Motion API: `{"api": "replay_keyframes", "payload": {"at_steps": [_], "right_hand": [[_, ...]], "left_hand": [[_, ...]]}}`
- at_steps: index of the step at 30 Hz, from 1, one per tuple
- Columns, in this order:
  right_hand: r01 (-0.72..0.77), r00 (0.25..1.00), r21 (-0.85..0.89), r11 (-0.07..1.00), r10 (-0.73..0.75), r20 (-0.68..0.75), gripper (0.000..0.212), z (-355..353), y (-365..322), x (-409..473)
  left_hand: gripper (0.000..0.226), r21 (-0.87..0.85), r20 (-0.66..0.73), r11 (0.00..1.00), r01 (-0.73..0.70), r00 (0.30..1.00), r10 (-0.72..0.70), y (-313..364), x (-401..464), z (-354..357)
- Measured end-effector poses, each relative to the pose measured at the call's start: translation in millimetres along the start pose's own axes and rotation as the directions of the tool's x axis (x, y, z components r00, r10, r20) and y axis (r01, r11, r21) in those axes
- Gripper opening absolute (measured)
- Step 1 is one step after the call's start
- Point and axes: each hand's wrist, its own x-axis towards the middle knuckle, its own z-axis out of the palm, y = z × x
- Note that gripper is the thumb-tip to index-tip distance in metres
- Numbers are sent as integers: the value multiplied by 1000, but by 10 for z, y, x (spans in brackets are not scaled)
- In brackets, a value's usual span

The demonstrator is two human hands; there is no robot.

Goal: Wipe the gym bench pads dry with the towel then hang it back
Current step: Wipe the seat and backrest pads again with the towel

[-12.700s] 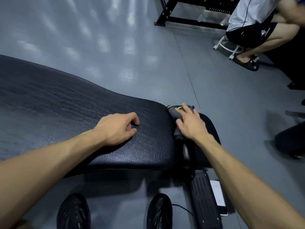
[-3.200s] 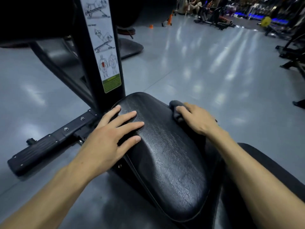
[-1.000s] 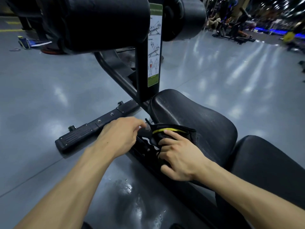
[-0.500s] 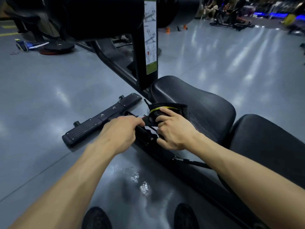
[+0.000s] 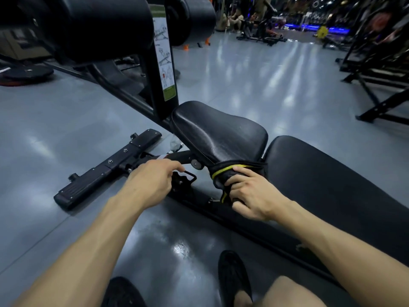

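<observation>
Hanging the towel (image 5: 223, 177) back looks like the step in hand, which would put the task near its end. The dark cloth with its yellow edge sits bunched just right of centre in the frame, tucked under the near end of the seat pad (image 5: 219, 131) where that meets the long back pad (image 5: 332, 185) at the right. The right hand (image 5: 254, 196) grips the lower part of the bundle, fingers (image 5: 238, 173) curled round it. The left hand (image 5: 152, 180), just left of centre, reaches toward a black metal handle (image 5: 188, 176) on the bench frame; its fingers are bent, but whether they hold the handle or only touch it I cannot tell.

Both pads show a dull sheen with no clear droplets, so the wiping appears done, though the light is too dim to be sure. A wet patch (image 5: 177, 247) glints on the floor in the lower middle of the frame, beside a black shoe (image 5: 234, 278).

Left to do, by my judgement: settle the cloth so it hangs securely, then let go with both hands.
</observation>
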Motion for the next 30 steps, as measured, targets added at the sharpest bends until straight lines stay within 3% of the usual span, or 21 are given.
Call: {"api": "replay_keyframes", "payload": {"at_steps": [4,9,13,17,19,21,23,25,27,28,30], "right_hand": [[-88,996,-40,995,87,-19,31,-97,53,-229],[-232,972,-155,960,236,8,46,-95,-129,-13],[-258,957,-243,935,282,68,43,-159,-202,34],[-375,910,-163,913,396,123,45,-301,-241,11],[-573,808,-23,820,569,152,46,-492,-111,11],[-778,626,253,575,744,234,41,-754,120,-37],[-809,457,508,296,860,226,36,-983,381,-151],[-774,304,617,144,939,163,28,-1135,576,-229],[-750,201,657,75,973,118,26,-1185,693,-214],[-751,201,654,92,975,93,28,-1171,691,-167],[-779,284,584,228,959,5,38,-1030,622,-100]], "left_hand": [[45,-18,-7,1000,3,1000,-4,-51,-31,-36],[44,-51,12,999,-3,1000,4,19,-35,-8],[47,-38,26,999,-10,1000,11,104,-63,-3],[47,-49,24,999,-20,999,22,103,-96,-25],[46,-44,14,999,-26,1000,27,88,-81,-27],[44,-46,11,998,-32,999,33,104,-62,-25],[44,-46,16,998,-49,999,50,158,-55,-21],[42,-47,15,996,-70,997,71,199,-38,-5],[40,-48,20,996,-78,997,79,223,-15,7],[39,-45,26,996,-82,996,83,229,-1,13],[38,-34,42,996,-83,996,84,243,15,20]]}}
